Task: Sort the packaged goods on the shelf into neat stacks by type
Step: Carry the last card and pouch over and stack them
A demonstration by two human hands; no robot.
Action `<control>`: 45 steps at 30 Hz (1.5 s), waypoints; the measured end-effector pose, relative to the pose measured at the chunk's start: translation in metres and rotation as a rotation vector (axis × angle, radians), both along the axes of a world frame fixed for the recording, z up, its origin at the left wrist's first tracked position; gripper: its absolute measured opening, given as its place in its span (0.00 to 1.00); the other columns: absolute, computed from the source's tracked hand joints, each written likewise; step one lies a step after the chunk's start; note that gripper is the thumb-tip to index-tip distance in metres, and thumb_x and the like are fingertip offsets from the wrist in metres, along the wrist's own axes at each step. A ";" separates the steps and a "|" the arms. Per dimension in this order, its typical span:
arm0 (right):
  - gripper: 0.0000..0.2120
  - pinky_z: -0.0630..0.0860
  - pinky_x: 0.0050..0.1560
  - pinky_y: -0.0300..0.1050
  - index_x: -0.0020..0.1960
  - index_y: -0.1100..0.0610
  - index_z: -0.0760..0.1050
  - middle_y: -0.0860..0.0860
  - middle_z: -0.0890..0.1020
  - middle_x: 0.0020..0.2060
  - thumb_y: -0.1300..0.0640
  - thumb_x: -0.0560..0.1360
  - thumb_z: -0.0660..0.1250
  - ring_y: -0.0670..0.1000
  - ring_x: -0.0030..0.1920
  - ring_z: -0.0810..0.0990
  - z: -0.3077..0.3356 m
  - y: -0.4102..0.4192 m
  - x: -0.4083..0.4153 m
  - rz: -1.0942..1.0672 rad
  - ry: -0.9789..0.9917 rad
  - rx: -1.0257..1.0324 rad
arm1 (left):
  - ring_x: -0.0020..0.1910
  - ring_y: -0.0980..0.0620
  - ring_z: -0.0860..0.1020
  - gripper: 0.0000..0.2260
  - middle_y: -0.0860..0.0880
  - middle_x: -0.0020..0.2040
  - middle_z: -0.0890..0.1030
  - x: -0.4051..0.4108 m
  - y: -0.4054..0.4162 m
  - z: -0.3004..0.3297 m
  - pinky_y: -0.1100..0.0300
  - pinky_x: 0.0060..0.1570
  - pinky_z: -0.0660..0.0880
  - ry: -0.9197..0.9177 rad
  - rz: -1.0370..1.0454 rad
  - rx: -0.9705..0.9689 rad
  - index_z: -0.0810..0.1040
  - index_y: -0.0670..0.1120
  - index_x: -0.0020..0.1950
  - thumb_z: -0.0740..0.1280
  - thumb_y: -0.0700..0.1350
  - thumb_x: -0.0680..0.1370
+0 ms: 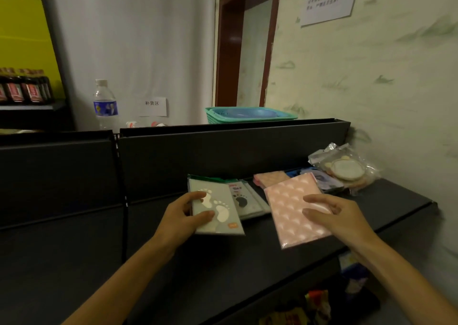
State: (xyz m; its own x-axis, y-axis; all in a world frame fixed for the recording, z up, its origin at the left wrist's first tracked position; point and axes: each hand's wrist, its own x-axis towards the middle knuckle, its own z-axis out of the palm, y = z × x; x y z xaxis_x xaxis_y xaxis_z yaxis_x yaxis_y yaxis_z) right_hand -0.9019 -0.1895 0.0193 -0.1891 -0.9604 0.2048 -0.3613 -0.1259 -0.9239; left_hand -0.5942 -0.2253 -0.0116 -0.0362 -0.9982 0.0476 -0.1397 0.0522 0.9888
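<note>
A: Head view first. What are the hands doing?

B: The left hand (182, 217) grasps a grey pack (215, 209) with white footprints on it, thumb on top, fingers curled at its left edge. It sits at about 7 o'clock from the shelf's middle, tilted, its near end lifted off the shelf (386, 200)

A: And the right?

B: The right hand (339, 217) pinches a pink pack (292, 210) by its right edge, thumb over the face, fingers beneath. That pack is at 5 o'clock, its near corner reaching past the shelf's front lip

A: What lies behind them?

B: A grey stack (249, 200) just at 2 o'clock of the held grey pack, partly under it. A second pink pack (270, 178) at 11 o'clock of the held pink one, a blue pack (324, 179) beside it, and clear bags (347, 168) of round pads at 2 o'clock, against the wall

A: Anything above the back panel?

B: A water bottle (105, 104) at 10 o'clock, a green basket (247, 115) at 12, dark bottles (24, 88) far left
</note>
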 end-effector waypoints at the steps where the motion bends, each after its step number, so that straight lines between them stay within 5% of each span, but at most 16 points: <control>1: 0.13 0.74 0.34 0.27 0.51 0.54 0.82 0.40 0.79 0.46 0.64 0.68 0.75 0.37 0.42 0.80 -0.001 -0.008 -0.004 0.000 -0.006 -0.005 | 0.48 0.52 0.79 0.20 0.50 0.56 0.74 -0.006 -0.008 0.002 0.64 0.34 0.78 -0.007 -0.002 0.000 0.73 0.56 0.61 0.72 0.42 0.72; 6: 0.15 0.74 0.34 0.29 0.54 0.51 0.80 0.38 0.76 0.47 0.63 0.69 0.74 0.38 0.45 0.78 -0.010 -0.045 -0.028 0.014 0.012 0.004 | 0.50 0.52 0.79 0.20 0.49 0.57 0.74 -0.036 -0.043 0.001 0.64 0.36 0.78 -0.060 0.035 0.013 0.73 0.56 0.60 0.72 0.41 0.72; 11: 0.18 0.73 0.39 0.33 0.58 0.50 0.78 0.48 0.76 0.55 0.61 0.70 0.74 0.43 0.49 0.78 -0.012 -0.087 -0.061 0.076 0.109 0.016 | 0.47 0.55 0.79 0.15 0.53 0.52 0.75 -0.056 -0.067 0.002 0.67 0.32 0.76 -0.161 0.068 0.023 0.76 0.57 0.55 0.72 0.43 0.72; 19: 0.19 0.75 0.39 0.37 0.60 0.48 0.77 0.49 0.76 0.57 0.59 0.71 0.73 0.46 0.49 0.78 0.013 -0.155 -0.104 0.214 0.144 -0.038 | 0.45 0.59 0.74 0.20 0.57 0.50 0.74 -0.077 -0.071 0.000 0.67 0.36 0.70 -0.672 0.317 0.033 0.72 0.58 0.60 0.72 0.56 0.70; 26: 0.18 0.77 0.45 0.42 0.59 0.47 0.76 0.51 0.75 0.60 0.59 0.71 0.72 0.49 0.53 0.77 0.000 -0.193 -0.105 0.294 0.159 -0.020 | 0.60 0.51 0.71 0.22 0.54 0.63 0.73 -0.109 -0.058 0.002 0.53 0.59 0.71 -1.053 0.540 -0.094 0.70 0.57 0.65 0.68 0.59 0.72; 32: 0.20 0.78 0.53 0.51 0.62 0.49 0.75 0.54 0.73 0.63 0.58 0.72 0.72 0.52 0.57 0.75 -0.014 -0.204 -0.093 0.352 0.163 0.034 | 0.62 0.51 0.70 0.21 0.53 0.66 0.72 -0.144 -0.054 0.012 0.55 0.61 0.65 -1.205 0.554 -0.154 0.67 0.55 0.68 0.64 0.55 0.76; 38: 0.23 0.70 0.48 0.42 0.69 0.49 0.67 0.52 0.74 0.61 0.51 0.75 0.67 0.46 0.50 0.70 -0.022 -0.200 -0.088 0.371 0.475 -0.037 | 0.61 0.52 0.71 0.19 0.54 0.65 0.73 -0.168 -0.052 0.012 0.56 0.61 0.65 -1.281 0.563 -0.216 0.68 0.56 0.68 0.62 0.56 0.78; 45: 0.30 0.73 0.56 0.47 0.75 0.50 0.55 0.55 0.74 0.61 0.43 0.77 0.58 0.54 0.59 0.73 -0.022 -0.194 -0.106 0.264 1.012 -0.233 | 0.65 0.52 0.69 0.21 0.53 0.69 0.69 -0.176 -0.044 0.009 0.56 0.64 0.63 -1.328 0.555 -0.181 0.64 0.56 0.70 0.61 0.56 0.78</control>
State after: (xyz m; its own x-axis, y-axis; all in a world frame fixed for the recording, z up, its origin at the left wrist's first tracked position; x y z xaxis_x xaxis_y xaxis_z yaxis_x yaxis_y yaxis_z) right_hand -1.0083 -0.3840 -0.0024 0.3791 -0.8630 0.3338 -0.8815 -0.4465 -0.1533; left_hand -0.7699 -0.2689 -0.0029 0.2291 -0.8819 0.4120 -0.9734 -0.2049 0.1026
